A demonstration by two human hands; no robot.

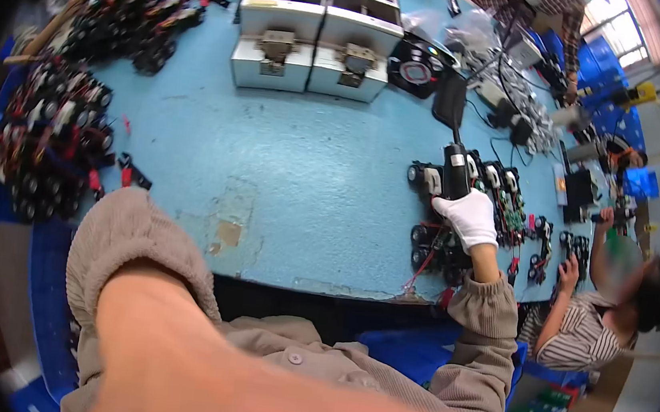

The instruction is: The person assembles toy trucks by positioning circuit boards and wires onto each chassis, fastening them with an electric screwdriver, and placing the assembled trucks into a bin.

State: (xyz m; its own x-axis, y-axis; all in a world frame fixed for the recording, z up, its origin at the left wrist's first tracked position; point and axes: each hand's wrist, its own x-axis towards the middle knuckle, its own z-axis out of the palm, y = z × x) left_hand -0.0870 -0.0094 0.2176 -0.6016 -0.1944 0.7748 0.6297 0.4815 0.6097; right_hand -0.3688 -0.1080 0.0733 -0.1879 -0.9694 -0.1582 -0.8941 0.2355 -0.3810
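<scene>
My right hand [469, 219], in a white glove, is closed around a black power screwdriver [455, 171] that stands roughly upright at the right of the blue table. Beside and below it are small wheeled car chassis [432, 245] with green boards and wires. My left hand [269, 401] is bare, very close to the camera and blurred, stretching across the bottom of the view from the left sleeve. Its fingers cannot be made out.
Two white metal boxes [276, 64] stand at the back of the blue table [270, 159]. Piles of wheeled chassis [56, 137] lie at the left. A person in a striped shirt [582, 333] sits at the right; another in plaid [570, 30] is at the far side.
</scene>
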